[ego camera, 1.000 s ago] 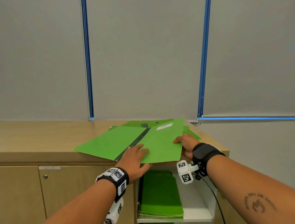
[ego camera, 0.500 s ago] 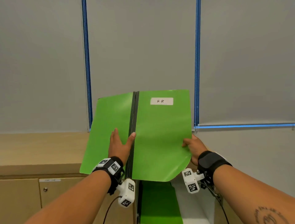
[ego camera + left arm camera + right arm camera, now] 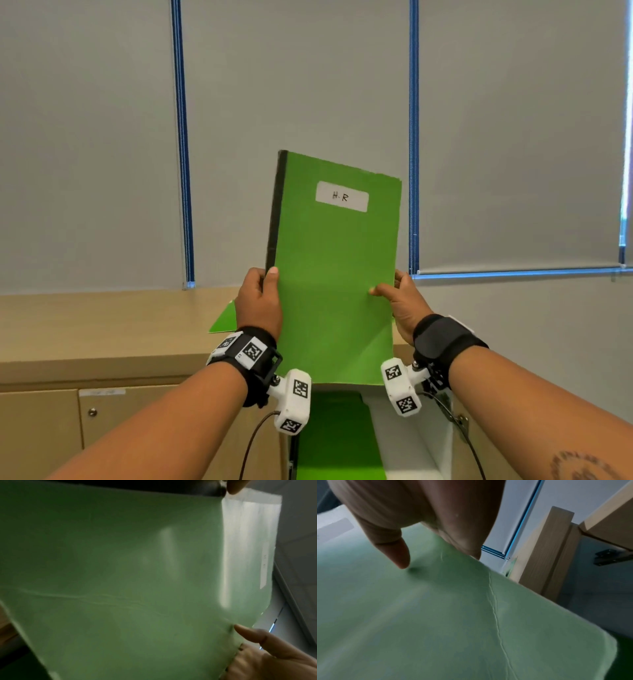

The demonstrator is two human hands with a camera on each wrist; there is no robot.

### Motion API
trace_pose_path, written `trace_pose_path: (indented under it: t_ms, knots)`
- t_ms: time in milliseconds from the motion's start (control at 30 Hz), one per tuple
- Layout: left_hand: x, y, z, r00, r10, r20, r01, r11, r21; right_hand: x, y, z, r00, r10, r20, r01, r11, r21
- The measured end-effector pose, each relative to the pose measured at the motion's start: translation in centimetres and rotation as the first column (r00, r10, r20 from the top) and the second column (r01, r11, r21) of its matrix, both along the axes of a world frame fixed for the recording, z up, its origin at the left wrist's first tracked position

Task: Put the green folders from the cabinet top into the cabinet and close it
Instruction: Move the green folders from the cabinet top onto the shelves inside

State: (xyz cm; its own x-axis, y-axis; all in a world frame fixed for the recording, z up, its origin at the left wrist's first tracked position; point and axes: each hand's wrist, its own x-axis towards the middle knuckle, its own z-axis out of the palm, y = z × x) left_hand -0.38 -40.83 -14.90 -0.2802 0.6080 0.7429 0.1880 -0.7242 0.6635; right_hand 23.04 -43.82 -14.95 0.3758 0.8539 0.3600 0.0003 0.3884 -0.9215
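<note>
While I hold the green folder (image 3: 334, 274) upright above the open cabinet (image 3: 407, 442), my left grip (image 3: 258, 303) clasps its black spine and my right grip (image 3: 402, 303) pinches the opposite edge. Another folder (image 3: 224, 320) lies on the counter (image 3: 102, 325) behind; more lie inside. Its white label (image 3: 342, 196) reads "H.R".

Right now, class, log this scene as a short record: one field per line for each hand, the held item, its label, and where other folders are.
left hand: left hand grips the folder's black spine edge
right hand: right hand pinches the opposite edge, thumb on the front
held item: green folder, closed, held upright above the cabinet top
label: white label reading "H-R"
other folders: another green folder lies on the cabinet top; green folders in the open cabinet below
</note>
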Motion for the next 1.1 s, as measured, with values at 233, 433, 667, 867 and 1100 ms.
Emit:
trace_pose_path:
  t_ms: [233, 433, 667, 867, 1100]
  knots:
    - [0.3, 1.6, -5.8, 0.978, -0.039, -0.203, -0.007, 0.975, -0.224, 0.7, -0.7, -4.1, 0.993, -0.046, 0.105, 0.058, 0.991, -0.12]
    - [0.5, 2.3, -17.6, 0.913, -0.22, -0.342, -0.003, 0.838, -0.546, 2.0, -0.2, -14.7, 0.992, -0.022, 0.123, 0.063, 0.936, -0.347]
    - [1.2, 2.1, -32.7, 0.799, -0.399, -0.449, -0.122, 0.624, -0.772, 3.5, 0.1, -29.7, 0.972, 0.056, 0.227, 0.105, 0.764, -0.636]
    - [2.4, 3.4, -43.4, 0.763, -0.486, -0.426, -0.183, 0.469, -0.864, 4.2, 0.8, -39.4, 0.944, 0.173, 0.279, 0.122, 0.604, -0.787]
    - [3.6, 4.8, -52.9, 0.751, -0.54, -0.379, -0.262, 0.283, -0.923, 5.7, 3.2, -49.8, 0.932, 0.301, 0.2, 0.069, 0.397, -0.915]
